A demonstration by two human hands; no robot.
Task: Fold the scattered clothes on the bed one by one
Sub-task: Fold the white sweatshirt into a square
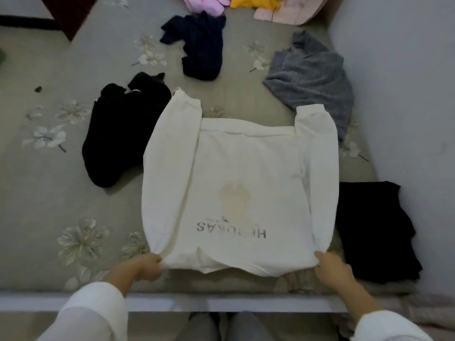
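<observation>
Both hands' grip, left hand [145, 265], right hand [331, 268], pinching white sweatshirt [242, 188] near corners

- One white sweatshirt [246, 180].
- Two black garments: left black garment [120, 134], right black garment [376, 232].
- One navy garment [202, 45].
- One grey garment [312, 75].
- One yellow garment [253, 2].
- Two pink garments: lilac-pink garment [204, 3], pale pink garment [288, 11].
- Two hands: left hand [145, 265], right hand [332, 269].

White sweatshirt [242, 188] lies flat on bed [49, 193], both sleeves laid alongside body. Left hand [145, 265] and right hand [331, 268] each pinch a near corner. Black garment [120, 136] left of sweatshirt, folded black item [374, 232] right, grey garment [312, 77] beyond.
</observation>
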